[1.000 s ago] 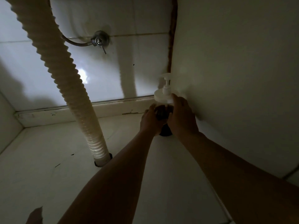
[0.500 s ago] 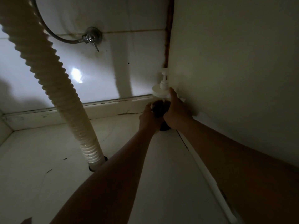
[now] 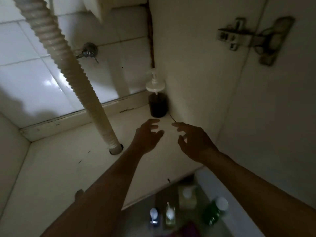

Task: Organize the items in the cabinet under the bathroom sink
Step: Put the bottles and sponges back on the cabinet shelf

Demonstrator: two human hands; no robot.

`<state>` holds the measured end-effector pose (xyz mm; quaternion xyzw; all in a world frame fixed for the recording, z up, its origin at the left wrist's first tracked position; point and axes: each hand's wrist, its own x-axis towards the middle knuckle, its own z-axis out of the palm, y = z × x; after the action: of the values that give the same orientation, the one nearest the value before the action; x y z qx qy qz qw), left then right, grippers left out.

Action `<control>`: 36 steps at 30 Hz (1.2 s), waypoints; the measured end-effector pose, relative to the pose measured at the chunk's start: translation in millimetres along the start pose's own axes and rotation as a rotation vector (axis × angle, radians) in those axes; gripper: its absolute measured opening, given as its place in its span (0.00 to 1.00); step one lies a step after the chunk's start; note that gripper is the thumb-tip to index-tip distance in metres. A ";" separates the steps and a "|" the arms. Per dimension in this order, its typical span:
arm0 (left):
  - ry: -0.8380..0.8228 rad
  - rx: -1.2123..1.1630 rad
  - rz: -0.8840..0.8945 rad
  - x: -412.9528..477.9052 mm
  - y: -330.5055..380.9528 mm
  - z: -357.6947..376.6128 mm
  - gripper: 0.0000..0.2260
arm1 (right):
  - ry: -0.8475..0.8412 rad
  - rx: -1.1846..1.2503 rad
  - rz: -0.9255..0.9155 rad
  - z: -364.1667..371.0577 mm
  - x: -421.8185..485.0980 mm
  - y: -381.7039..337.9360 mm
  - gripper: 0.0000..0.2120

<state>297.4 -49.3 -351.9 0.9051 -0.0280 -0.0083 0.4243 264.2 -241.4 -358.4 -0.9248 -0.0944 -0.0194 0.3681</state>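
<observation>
Under the bathroom sink, a ribbed drain hose [image 3: 75, 79] runs from the upper left of the frame down to a hole in the cabinet floor [image 3: 56, 171]. A metal shut-off valve [image 3: 89, 52] sits on the tiled back wall just right of it.

At centre, the person's left hand [image 3: 147, 135] hovers above the cabinet floor, fingers spread and loosely bent, holding nothing. Half a second earlier both hands were wrapped around the dark pump bottle [image 3: 158, 103]; they have now let go and drawn back toward the camera. The bottle stands upright on its own in the back right corner of the cabinet, above centre in the frame, close to the side wall and apart from both hands. The right hand [image 3: 195, 142], right of centre, is likewise spread and empty. A door hinge [image 3: 248, 40] shows at upper right.

The release suggests the first item is placed, tucked into the corner. Along the bottom edge, right of centre, more containers wait outside the cabinet: a small dark bottle [image 3: 153, 217], a clear pump bottle [image 3: 170, 215], a pale square bottle [image 3: 187, 198] and a green bottle [image 3: 213, 212], though blur makes their exact kind uncertain. Judging by these, most of the organizing remains, and the hands look bound for the next item.
</observation>
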 end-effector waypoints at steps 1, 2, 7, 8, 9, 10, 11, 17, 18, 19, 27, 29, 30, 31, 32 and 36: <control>-0.021 0.007 0.002 -14.0 3.5 0.1 0.20 | -0.009 -0.001 0.018 -4.3 -20.5 -0.3 0.23; -0.049 0.008 0.011 -26.1 7.7 0.2 0.19 | -0.011 -0.015 0.021 -8.4 -39.1 -0.9 0.22; -0.248 -0.002 0.046 -84.5 21.7 27.1 0.13 | -0.023 -0.062 0.169 -20.5 -128.0 12.8 0.19; -0.300 0.013 0.061 -92.3 20.8 36.3 0.14 | -0.053 -0.104 0.219 -20.3 -140.5 18.4 0.21; -0.354 0.037 0.083 -99.4 18.7 45.0 0.14 | -0.092 -0.151 0.267 -19.0 -150.3 23.0 0.24; -0.405 0.056 0.100 -105.4 15.1 54.7 0.15 | -0.126 -0.182 0.315 -16.7 -160.9 28.1 0.26; -0.446 0.080 0.109 -110.0 11.1 63.3 0.16 | -0.146 -0.197 0.361 -13.2 -169.8 32.9 0.28; -0.530 0.126 0.077 -109.7 -20.6 101.9 0.19 | -0.056 -0.172 0.528 10.7 -195.9 61.5 0.32; -0.530 0.137 0.080 -107.5 -24.6 106.2 0.21 | -0.050 -0.166 0.537 12.3 -194.7 64.8 0.33; -0.541 0.159 0.083 -107.1 -28.8 110.4 0.23 | -0.053 -0.164 0.548 15.8 -193.9 68.0 0.34; -0.776 0.389 -0.022 -103.4 -78.6 142.6 0.40 | -0.055 -0.071 0.685 49.0 -179.6 90.2 0.41; -0.753 0.339 -0.025 -102.9 -92.0 151.7 0.41 | -0.006 -0.047 0.702 62.3 -183.0 98.5 0.38; -0.734 0.323 -0.022 -102.1 -100.3 157.8 0.41 | 0.026 -0.040 0.709 68.8 -184.6 101.8 0.37; -0.714 0.293 -0.028 -101.8 -103.3 160.8 0.39 | 0.051 -0.028 0.716 73.3 -185.2 103.9 0.36; -0.690 0.280 -0.034 -100.6 -108.6 166.6 0.36 | 0.069 -0.018 0.719 78.7 -185.5 107.4 0.35; -0.548 0.376 -0.052 -105.2 -118.3 183.2 0.34 | 0.103 0.027 0.731 98.1 -189.3 120.8 0.35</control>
<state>190.4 -108.4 -561.0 0.9321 -0.1189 -0.2569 0.2261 98.0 -290.5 -531.7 -0.8903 0.2607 0.0679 0.3671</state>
